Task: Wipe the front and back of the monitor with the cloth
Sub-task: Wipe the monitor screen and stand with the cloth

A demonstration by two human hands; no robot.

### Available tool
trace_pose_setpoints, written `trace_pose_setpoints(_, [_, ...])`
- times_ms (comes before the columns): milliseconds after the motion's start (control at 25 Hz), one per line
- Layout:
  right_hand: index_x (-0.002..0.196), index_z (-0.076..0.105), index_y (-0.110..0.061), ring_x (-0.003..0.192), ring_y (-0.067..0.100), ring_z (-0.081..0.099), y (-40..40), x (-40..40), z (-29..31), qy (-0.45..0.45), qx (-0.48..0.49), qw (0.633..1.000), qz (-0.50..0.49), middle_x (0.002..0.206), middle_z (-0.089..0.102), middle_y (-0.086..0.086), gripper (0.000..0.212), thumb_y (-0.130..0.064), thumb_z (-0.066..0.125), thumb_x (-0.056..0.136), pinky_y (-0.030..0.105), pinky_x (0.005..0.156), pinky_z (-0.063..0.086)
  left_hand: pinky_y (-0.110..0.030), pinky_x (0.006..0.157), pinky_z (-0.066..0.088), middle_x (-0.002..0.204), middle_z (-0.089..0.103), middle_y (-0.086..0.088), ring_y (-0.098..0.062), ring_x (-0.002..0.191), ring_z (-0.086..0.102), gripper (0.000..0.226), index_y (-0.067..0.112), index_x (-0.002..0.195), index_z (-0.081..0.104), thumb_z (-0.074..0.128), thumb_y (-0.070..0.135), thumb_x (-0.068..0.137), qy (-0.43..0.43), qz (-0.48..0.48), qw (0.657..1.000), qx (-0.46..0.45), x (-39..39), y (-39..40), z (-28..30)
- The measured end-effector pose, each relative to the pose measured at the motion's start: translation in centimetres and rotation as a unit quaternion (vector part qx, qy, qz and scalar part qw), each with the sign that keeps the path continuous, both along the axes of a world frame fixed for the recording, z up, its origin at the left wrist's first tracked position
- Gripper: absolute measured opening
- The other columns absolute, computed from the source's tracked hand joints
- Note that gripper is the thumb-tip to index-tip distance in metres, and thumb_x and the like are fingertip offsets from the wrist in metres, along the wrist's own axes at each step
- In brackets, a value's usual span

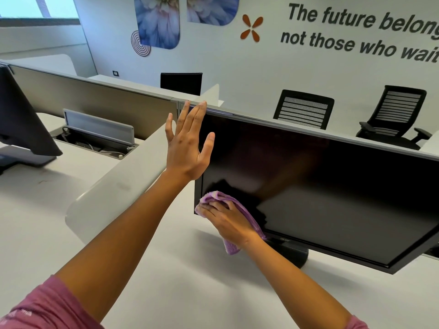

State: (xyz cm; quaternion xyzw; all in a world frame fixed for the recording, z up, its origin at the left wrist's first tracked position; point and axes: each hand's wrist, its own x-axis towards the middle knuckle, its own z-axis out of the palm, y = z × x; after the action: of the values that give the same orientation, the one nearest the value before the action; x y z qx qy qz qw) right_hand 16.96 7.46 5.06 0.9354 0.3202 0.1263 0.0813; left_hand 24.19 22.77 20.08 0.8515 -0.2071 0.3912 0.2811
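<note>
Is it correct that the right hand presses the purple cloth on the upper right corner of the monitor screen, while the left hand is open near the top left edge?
Not quite. In the head view the right hand presses the purple cloth on the lower left corner of the monitor screen. The left hand is open near the top left edge.

A white desk (166, 293) lies bare and open in front of the dark monitor (332, 198), whose stand (294, 254) blocks the space beneath it. A curved white divider (114, 186) walls the left side, and a grey partition (95, 100) runs close behind the monitor's top edge.
</note>
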Motion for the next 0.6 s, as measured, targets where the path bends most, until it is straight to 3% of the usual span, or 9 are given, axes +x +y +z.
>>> trace_pose_setpoints(200, [0.137, 0.048, -0.023, 0.123, 0.014, 0.053, 0.3, -0.2, -1.5, 0.052, -0.04, 0.997, -0.027, 0.137, 0.057, -0.008, 0.054, -0.013, 0.058, 0.084, 0.033, 0.097, 0.044, -0.049, 0.125, 0.001, 0.164, 0.03, 0.0, -0.018, 0.155, 0.015, 0.065, 0.017, 0.158, 0.029, 0.034, 0.044, 0.099, -0.001, 0.0, 1.0, 0.006, 0.1, -0.1, -0.2])
trace_pose_setpoints(360, [0.13, 0.051, -0.025, 0.122, 0.015, 0.052, 0.8, -0.1, -1.7, 0.047, -0.045, 0.997, -0.038, 0.133, 0.058, -0.009, 0.053, -0.012, 0.063, 0.08, 0.034, 0.098, 0.036, -0.048, 0.125, 0.0, 0.165, 0.028, 0.001, -0.018, 0.156, 0.014, 0.066, 0.018, 0.158, 0.027, 0.035, 0.045, 0.099, 0.008, 0.003, 1.0, 0.01, 0.4, 0.3, -0.5])
trace_pose_setpoints(600, [0.126, 0.06, -0.027, 0.107, 0.013, 0.06, 1.2, -1.3, -1.2, 0.011, -0.064, 0.996, -0.062, 0.12, 0.066, -0.012, 0.05, -0.02, 0.068, 0.078, 0.03, 0.087, 0.049, -0.049, 0.124, -0.001, 0.166, 0.025, 0.001, -0.017, 0.156, 0.011, 0.067, 0.02, 0.159, 0.024, 0.033, 0.047, 0.099, 0.024, 0.006, 1.0, 0.018, 0.3, 0.1, -0.1])
